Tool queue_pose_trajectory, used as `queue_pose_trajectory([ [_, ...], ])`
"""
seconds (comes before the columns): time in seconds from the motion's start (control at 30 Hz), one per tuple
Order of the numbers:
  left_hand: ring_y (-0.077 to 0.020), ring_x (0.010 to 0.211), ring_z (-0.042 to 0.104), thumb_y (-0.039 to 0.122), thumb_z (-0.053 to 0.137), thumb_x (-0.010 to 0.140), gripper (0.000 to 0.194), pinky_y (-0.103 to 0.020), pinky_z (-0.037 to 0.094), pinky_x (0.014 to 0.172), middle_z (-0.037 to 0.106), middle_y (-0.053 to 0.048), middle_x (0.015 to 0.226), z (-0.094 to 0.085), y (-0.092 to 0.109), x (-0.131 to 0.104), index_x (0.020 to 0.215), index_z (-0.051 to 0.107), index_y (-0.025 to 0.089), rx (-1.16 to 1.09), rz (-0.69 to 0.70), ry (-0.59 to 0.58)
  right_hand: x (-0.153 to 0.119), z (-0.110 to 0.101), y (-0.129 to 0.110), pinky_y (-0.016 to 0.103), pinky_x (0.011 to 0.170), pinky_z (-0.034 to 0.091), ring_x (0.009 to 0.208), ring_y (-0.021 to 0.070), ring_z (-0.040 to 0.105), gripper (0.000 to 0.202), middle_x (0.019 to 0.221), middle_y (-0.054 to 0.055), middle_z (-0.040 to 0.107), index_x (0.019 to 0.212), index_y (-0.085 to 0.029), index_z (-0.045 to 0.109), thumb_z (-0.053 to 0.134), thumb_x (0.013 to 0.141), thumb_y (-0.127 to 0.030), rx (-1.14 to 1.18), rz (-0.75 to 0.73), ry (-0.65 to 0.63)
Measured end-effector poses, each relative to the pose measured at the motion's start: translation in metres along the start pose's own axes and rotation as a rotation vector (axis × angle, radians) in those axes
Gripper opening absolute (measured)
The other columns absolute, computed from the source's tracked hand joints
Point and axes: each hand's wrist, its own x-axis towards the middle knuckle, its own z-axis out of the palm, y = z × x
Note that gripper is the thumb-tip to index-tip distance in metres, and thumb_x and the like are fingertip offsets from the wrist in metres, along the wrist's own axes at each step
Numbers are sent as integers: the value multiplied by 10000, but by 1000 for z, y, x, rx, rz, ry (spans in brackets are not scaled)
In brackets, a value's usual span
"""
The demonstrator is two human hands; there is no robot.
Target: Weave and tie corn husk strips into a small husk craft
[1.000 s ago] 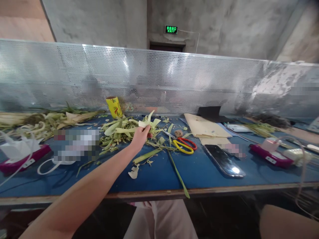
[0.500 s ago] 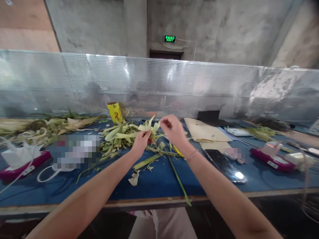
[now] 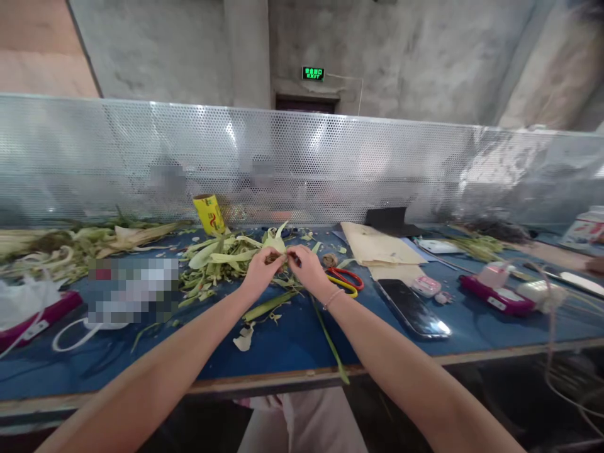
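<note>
My left hand point(image 3: 263, 269) is closed, its fingertips pinching the base of a bunch of pale green corn husk strips point(image 3: 274, 240) that stand up above it. Close against it, my right hand point(image 3: 307, 267) has thumb and fingers pinched together at the same base; what lies between those fingertips is too small to make out. Just right of that hand are scissors point(image 3: 352, 280) with red and yellow handles, and a small brown roll point(image 3: 329, 259). A heap of cut husk pieces point(image 3: 214, 264) lies to the left of my hands.
A yellow tube point(image 3: 209, 214) stands behind the heap. To the right lie brown paper sheets point(image 3: 380, 245), a black phone point(image 3: 413, 308) and a pink case point(image 3: 426, 285). Magenta power strips point(image 3: 500, 299) with cables sit at both sides. A perforated metal screen point(image 3: 330, 170) borders the table's back.
My right hand has come down and left to meet my left hand at the husk bunch. The scissors and brown roll now show beside it. The view has shifted slightly right.
</note>
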Motion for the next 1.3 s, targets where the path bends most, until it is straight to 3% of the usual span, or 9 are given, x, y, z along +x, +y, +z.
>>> queue_pose_trajectory([
  [0.13,-100,524,510,311,668,555,292,-242,401,547,522,44,579,2,3,0,742,499,164,-29,-1,53,1,3,6,290,695,440,760,160,520,118,771,62,571,718,-171,543,435,702,-130,60,69,28],
  [0.27,-84,508,510,258,657,555,259,-237,410,560,522,53,546,5,10,0,736,495,166,-358,-70,85,4,-1,9,239,584,431,696,129,524,154,855,57,574,757,-171,558,410,753,-216,315,226,33],
  [0.4,-70,535,519,222,672,552,261,-221,414,570,547,37,580,8,15,0,750,514,156,-627,-69,130,7,-7,8,223,503,389,571,102,467,174,771,34,568,694,-168,558,432,761,-268,429,308,-15],
  [0.57,-39,534,478,251,703,552,233,-189,395,538,507,31,600,8,13,4,663,544,121,-677,-149,134,3,-12,2,282,698,431,744,134,502,132,831,47,538,768,-182,606,480,759,-219,262,123,92],
  [0.73,-41,560,480,242,707,563,227,-183,395,558,518,25,612,7,12,3,666,544,123,-588,-109,40,0,-22,0,381,856,385,902,175,487,102,1034,60,490,741,-234,649,562,712,-189,-58,-68,185],
  [0.9,-45,530,475,262,712,541,263,-191,393,541,526,28,595,7,16,0,702,555,125,-484,-150,58,4,-35,-2,407,940,327,1115,201,436,131,1144,44,541,822,-228,612,534,725,-186,-119,-269,-19],
  [1.03,-36,460,425,308,696,560,308,-179,342,453,506,44,557,6,14,-1,775,555,138,-330,-86,89,3,-34,-5,373,891,372,1062,177,498,233,1106,61,582,899,-202,563,441,732,-96,-75,-279,-173],
  [1.17,-35,416,399,326,682,576,333,-171,303,404,491,63,536,6,12,-1,812,514,162,-285,-12,167,2,-25,-6,350,877,389,999,165,529,226,1002,56,627,863,-196,559,392,760,-83,-31,-238,-127],
  [1.3,-60,487,478,337,676,573,318,-199,396,490,564,27,625,6,13,-1,782,518,158,-296,-23,153,4,-19,-1,337,910,371,1011,162,516,177,969,65,621,848,-194,561,388,820,-169,-3,-225,-117],
])
